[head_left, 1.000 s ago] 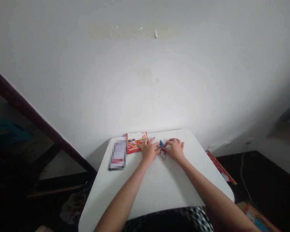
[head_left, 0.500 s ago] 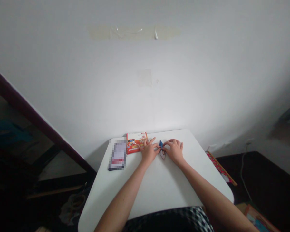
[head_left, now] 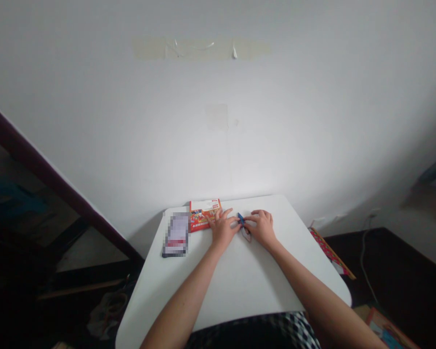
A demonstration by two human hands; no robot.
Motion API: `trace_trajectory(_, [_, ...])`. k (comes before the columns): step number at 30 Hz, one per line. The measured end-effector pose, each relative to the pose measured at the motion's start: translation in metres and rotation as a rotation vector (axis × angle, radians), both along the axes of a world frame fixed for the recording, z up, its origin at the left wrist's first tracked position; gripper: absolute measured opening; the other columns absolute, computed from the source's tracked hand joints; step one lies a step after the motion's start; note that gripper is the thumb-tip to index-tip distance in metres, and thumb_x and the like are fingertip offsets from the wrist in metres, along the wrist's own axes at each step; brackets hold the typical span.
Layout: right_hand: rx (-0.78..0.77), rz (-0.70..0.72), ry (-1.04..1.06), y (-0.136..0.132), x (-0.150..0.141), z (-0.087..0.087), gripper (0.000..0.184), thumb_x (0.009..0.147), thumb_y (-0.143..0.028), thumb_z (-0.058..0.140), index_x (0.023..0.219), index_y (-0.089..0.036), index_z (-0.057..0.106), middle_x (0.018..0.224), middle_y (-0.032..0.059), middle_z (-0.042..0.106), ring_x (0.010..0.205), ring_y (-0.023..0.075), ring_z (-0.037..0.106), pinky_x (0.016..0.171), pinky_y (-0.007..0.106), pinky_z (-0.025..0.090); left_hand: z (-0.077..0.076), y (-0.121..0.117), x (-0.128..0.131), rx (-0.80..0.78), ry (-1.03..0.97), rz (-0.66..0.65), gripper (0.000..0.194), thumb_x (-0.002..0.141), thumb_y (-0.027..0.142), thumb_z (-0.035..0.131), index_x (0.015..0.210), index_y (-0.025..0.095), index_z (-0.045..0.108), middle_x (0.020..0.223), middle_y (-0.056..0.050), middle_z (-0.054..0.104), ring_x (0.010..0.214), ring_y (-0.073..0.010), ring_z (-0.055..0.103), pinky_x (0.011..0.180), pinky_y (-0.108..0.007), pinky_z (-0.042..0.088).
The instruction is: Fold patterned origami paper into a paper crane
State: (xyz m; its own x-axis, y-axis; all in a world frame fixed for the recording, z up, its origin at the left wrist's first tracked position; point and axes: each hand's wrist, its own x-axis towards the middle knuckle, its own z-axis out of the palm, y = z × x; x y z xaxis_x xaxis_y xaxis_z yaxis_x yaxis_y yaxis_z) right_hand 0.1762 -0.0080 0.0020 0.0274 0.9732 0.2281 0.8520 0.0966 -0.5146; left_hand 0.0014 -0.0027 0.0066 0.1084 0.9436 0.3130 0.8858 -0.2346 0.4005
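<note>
Between my hands is a small folded paper piece (head_left: pixel 241 219), blue at its far pointed end and pale toward me. My left hand (head_left: pixel 223 230) pinches its left side between thumb and forefinger, with the other fingers spread over a red box. From the right, the thumb and forefinger of my right hand (head_left: pixel 261 228) close on the same paper piece. My fingertips cover its middle, so the folds there are hidden. The red printed box (head_left: pixel 199 226) lies just beyond my left hand.
A phone with a blurred screen (head_left: pixel 177 235) lies at the left of the white table (head_left: pixel 247 286). Behind the table stands a white wall (head_left: pixel 218 160) with tape marks. A dark red frame (head_left: pixel 51 169) slants down at the left.
The blue end of the paper piece has turned slightly to the left and looks narrower. My right hand's fingers have shifted a little; my left hand stays nearly in place.
</note>
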Motion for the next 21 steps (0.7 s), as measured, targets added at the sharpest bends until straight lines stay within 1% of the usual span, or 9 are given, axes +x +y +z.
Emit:
trace_trajectory(4, [-0.033,0.008,-0.033,-0.0002,-0.0011,0.0021,0.026,0.092,-0.043,0.069,0.117,-0.043,0.077,0.138,0.0040,0.059,0.137,0.0293,0.039,0.120,0.051,0.020,-0.0014,-0.0003,-0.0004,-0.009,0.029,0.012,0.021,0.087,0.045,0.074,0.108,0.045,0.080,0.150,0.004,0.061,0.147,-0.0373,0.038,0.121,-0.081,0.003])
trace_trajectory(8, [-0.073,0.019,-0.098,-0.0005,-0.0027,0.0047,0.031,0.094,-0.042,0.066,0.124,-0.048,0.073,0.147,0.0024,0.053,0.144,0.0320,0.032,0.122,0.058,0.016,-0.0033,-0.0005,-0.0012,-0.013,0.077,0.004,0.027,0.089,0.049,0.069,0.115,0.049,0.077,0.156,0.006,0.055,0.148,-0.0389,0.036,0.120,-0.082,0.001])
trace_trajectory(13, [-0.112,0.029,-0.189,-0.0014,-0.0050,0.0071,0.038,0.097,-0.044,0.060,0.134,-0.053,0.064,0.157,0.0011,0.046,0.149,0.0344,0.026,0.122,0.063,0.016,-0.0053,-0.0002,-0.0010,-0.039,0.132,0.002,0.035,0.092,0.050,0.065,0.127,0.050,0.070,0.162,0.003,0.047,0.150,-0.0388,0.035,0.121,-0.080,0.003])
trace_trajectory(21, [-0.137,0.042,-0.249,-0.0004,-0.0071,0.0066,0.045,0.098,-0.046,0.055,0.143,-0.053,0.055,0.162,0.0041,0.039,0.153,0.0373,0.024,0.121,0.067,0.015,-0.0049,0.0002,-0.0024,-0.055,0.134,0.013,0.037,0.093,0.053,0.062,0.129,0.052,0.069,0.166,0.002,0.040,0.151,-0.0406,0.032,0.118,-0.082,-0.001])
